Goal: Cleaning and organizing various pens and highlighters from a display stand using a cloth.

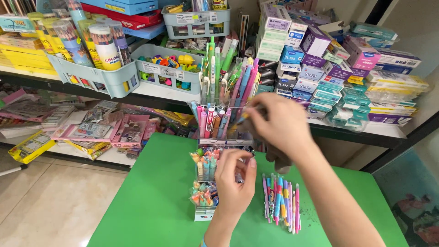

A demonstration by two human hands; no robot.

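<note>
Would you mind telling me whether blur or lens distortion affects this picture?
In the head view, the right hand is slightly motion-blurred at the fingers; the left hand and the pens on the green table look sharp; the shelf edges bow from the wide lens.

Two hands in view: left hand (234,183), right hand (276,123). One green table (155,206). One clear tiered pen stand (215,137) on it, three tiers visible. Loose pens (281,203) lying in a row on the table: roughly ten, they overlap so the count is unsure. Three pale blue baskets on the shelf: one with pencil tubes (91,75), one with small toys (169,68), one up top (196,23). Pencil tubes (103,45): about six.
</note>
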